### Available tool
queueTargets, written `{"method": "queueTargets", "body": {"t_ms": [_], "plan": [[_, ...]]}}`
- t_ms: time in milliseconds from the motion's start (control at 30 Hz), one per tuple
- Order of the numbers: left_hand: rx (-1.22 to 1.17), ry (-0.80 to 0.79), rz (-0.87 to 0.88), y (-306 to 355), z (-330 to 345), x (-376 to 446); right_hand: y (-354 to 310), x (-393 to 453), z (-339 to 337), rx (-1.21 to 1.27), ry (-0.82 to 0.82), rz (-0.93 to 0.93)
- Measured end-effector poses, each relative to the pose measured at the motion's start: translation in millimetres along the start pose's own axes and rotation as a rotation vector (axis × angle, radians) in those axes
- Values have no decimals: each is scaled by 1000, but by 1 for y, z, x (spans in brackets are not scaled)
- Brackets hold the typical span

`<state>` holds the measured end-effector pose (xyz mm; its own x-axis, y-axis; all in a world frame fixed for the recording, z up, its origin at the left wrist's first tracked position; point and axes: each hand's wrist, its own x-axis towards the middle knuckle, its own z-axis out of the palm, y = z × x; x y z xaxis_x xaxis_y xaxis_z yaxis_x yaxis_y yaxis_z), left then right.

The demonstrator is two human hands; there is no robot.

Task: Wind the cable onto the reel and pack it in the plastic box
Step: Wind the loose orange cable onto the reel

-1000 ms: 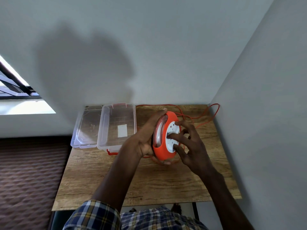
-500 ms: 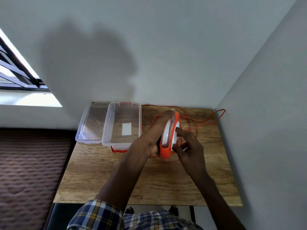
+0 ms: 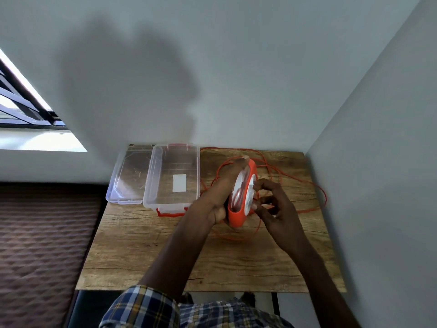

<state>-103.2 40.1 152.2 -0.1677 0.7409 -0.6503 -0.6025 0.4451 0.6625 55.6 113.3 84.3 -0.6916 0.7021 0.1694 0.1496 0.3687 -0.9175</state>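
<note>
An orange cable reel (image 3: 237,217) with a white socket face stands on edge above the wooden table (image 3: 146,252). My left hand (image 3: 223,188) grips its left side, fingers over the top rim. My right hand (image 3: 274,204) has curled fingers on the white face at the right side. Orange cable (image 3: 305,183) lies in loose loops on the table behind and to the right of the reel, with one loop under it. The clear plastic box (image 3: 151,183) with orange latches stands open and empty to the left.
The box's clear lid (image 3: 127,178) lies beside the box at the table's far left corner. Grey walls close the table at the back and right. A brown textured surface (image 3: 42,245) lies left of the table.
The reel has turned more edge-on to me, its white face now pointing right. My right hand's fingers have shifted on that face and curled tighter. The head view has moved slightly.
</note>
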Motion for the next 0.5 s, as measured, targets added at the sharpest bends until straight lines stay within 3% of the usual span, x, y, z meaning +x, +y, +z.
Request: {"method": "queueTargets", "body": {"t_ms": [133, 500], "plan": [[19, 5, -26, 8, 4, -11, 5, -2, -1, -172, -55, -135], [93, 48, -35, 7, 9, -3, 19, 3, -2, -78, 10, -126]]}}
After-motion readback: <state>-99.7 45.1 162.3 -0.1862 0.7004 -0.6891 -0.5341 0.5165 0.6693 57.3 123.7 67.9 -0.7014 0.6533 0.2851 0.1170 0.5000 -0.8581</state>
